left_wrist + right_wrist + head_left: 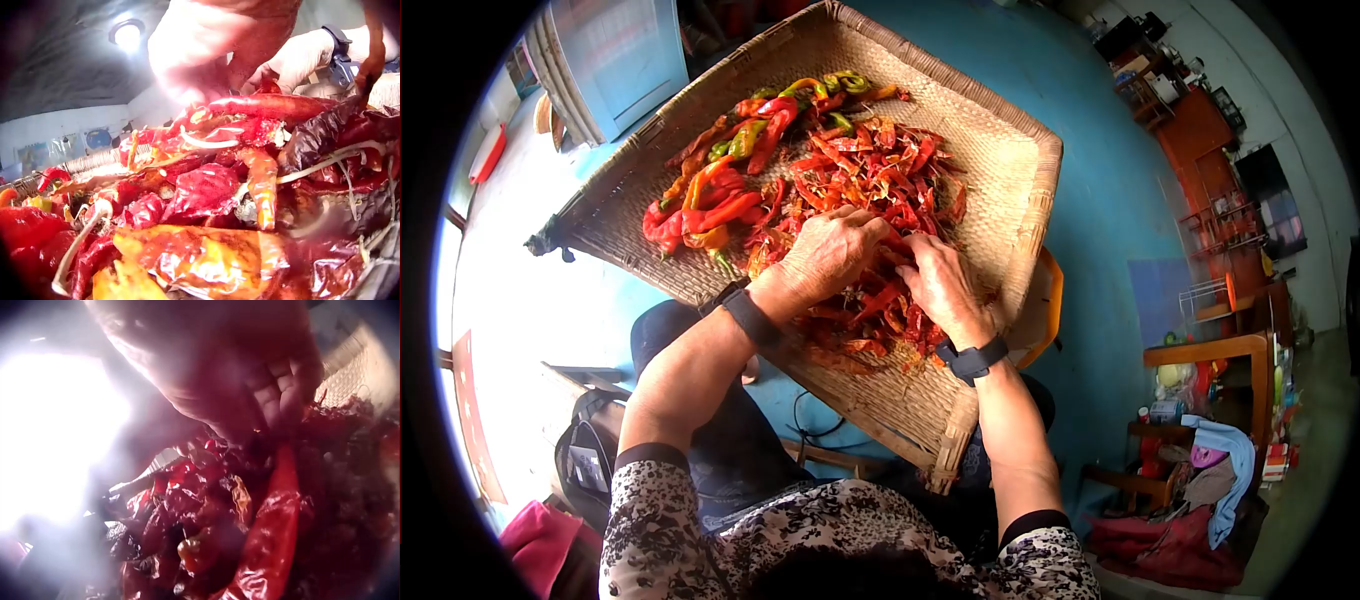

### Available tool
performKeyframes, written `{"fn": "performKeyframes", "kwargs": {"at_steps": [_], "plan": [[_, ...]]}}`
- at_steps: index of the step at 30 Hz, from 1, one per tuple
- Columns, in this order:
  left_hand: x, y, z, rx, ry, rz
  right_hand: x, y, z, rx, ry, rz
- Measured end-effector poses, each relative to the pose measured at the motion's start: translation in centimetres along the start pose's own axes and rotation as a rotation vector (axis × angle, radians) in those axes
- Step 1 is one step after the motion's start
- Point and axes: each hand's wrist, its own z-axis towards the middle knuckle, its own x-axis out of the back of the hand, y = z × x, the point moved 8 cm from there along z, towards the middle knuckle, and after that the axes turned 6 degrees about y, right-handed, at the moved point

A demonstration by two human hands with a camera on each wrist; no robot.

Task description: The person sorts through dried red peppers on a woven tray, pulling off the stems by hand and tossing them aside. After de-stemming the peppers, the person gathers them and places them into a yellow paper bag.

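Note:
Dried red chili peppers (870,310) lie heaped in a wide woven basket (1000,170). My left hand (835,255) is bent down over the middle of the heap, its fingertips hidden among the chilies; I cannot tell whether they hold one. Close on its right, my right hand (940,285) reaches into the same heap. In the right wrist view its curled fingers (275,400) grip the upper end of a long, glossy red chili pepper (272,525). Wrinkled dried chilies (206,190) fill the left wrist view below the left hand (212,50).
Fresher red and green peppers (710,205) lie along the basket's left and far side. The basket sits over the person's lap, with an orange-edged stool (1050,300) partly under its right side. A wooden chair (1210,350) with clothes stands at right on the blue floor (1100,200).

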Motion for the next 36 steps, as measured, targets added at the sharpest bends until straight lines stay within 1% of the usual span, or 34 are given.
{"fn": "performKeyframes", "kwargs": {"at_steps": [2, 4, 5, 7, 8, 9, 11, 13, 15, 16, 17, 18, 19, 20, 21, 22, 23, 24, 25, 26, 27, 29, 30, 31, 32, 33, 35, 36], "plan": [[-0.6, -0.3, -0.3, 0.006, -0.025, 0.035, -0.2, 0.5, 0.1, -0.046, -0.016, 0.021], [-0.8, -0.7, -0.3, 0.027, -0.047, 0.061, -0.6, 0.6, 0.0, 0.021, -0.023, -0.013], [-0.7, -0.6, -0.1, 0.02, -0.05, 0.059, -0.5, 0.9, 0.0, 0.015, -0.019, -0.014], [0.4, -1.1, 0.1, 0.119, 0.031, -0.026, 0.3, 0.8, -0.1, -0.029, -0.008, 0.16], [0.6, -1.5, 0.2, 0.15, 0.031, -0.062, 0.8, 0.7, -0.1, -0.053, 0.001, 0.221], [0.8, -1.4, 0.4, 0.145, 0.027, -0.062, 1.2, 0.4, 0.1, -0.058, 0.006, 0.222], [1.1, -1.2, 0.8, 0.165, 0.04, -0.26, 2.5, -0.6, 0.3, 0.031, 0.132, 0.326], [0.7, -0.9, 1.0, 0.143, 0.007, -0.3, 2.5, -0.5, 0.4, 0.044, 0.157, 0.304], [1.7, -0.2, 1.0, 0.172, 0.122, -0.484, 3.1, 0.4, 0.5, -0.002, 0.219, 0.343], [1.4, -0.3, 1.1, 0.171, 0.094, -0.451, 4.1, 1.5, 0.6, -0.083, 0.257, 0.348], [1.1, -0.4, 1.0, 0.163, 0.088, -0.45, 5.2, 2.9, 0.4, -0.163, 0.299, 0.448], [1.1, -0.2, 0.9, 0.122, 0.102, -0.394, 6.7, 4.2, 0.0, -0.216, 0.366, 0.486], [1.0, 0.1, 0.7, 0.081, 0.118, -0.338, 8.3, 5.3, -0.4, -0.298, 0.425, 0.597], [0.6, 0.6, 0.6, 0.006, 0.103, -0.206, 9.8, 7.0, -0.8, -0.306, 0.483, 0.574], [0.3, 0.5, 0.5, 0.003, 0.1, -0.206, 11.3, 8.7, -1.5, -0.297, 0.557, 0.54], [-0.4, 1.0, 0.5, -0.088, 0.034, -0.074, 12.7, 10.2, -2.3, -0.337, 0.664, 0.44], [-1.3, 1.5, 0.4, -0.179, -0.031, 0.058, 13.9, 11.4, -3.1, -0.356, 0.714, 0.283], [-2.3, 1.1, 0.2, -0.095, -0.099, 0.034, 14.7, 11.2, -3.6, -0.445, 0.634, -0.052], [-2.8, 1.1, 0.0, -0.099, -0.1, 0.032, 15.4, 10.9, -4.1, -0.525, 0.54, -0.386], [-3.2, 0.9, -0.1, -0.1, -0.107, 0.082, 14.9, 11.1, -4.1, -0.626, 0.38, -0.533], [-3.6, 0.8, -0.2, -0.1, -0.115, 0.13, 14.6, 10.3, -4.1, -0.514, 0.455, -0.619], [-3.9, 0.6, -0.2, -0.071, -0.14, 0.103, 12.8, 9.4, -3.3, -0.324, 0.45, -0.502], [-3.7, 0.4, -0.2, -0.063, -0.123, 0.097, 11.3, 8.6, -2.6, -0.276, 0.363, -0.247], [-3.6, 0.2, -0.2, -0.054, -0.107, 0.091, 7.7, 11.9, -3.6, -0.697, 0.126, 0.083], [-3.2, 0.5, -0.2, -0.068, -0.05, 0.061, 5.7, 8.9, -2.1, -0.273, -0.004, -0.008], [-3.2, 0.5, -0.3, -0.067, -0.058, 0.058, 3.7, 8.1, -1.9, -0.2, -0.005, 0.073], [-2.9, 0.5, -0.2, -0.061, -0.071, 0.04, 0.8, 8.0, -1.9, -0.226, -0.214, 0.018], [-2.6, 0.4, 0.0, -0.054, -0.056, -0.001, 0.6, 7.6, -1.7, -0.231, -0.223, 0.022]]}}
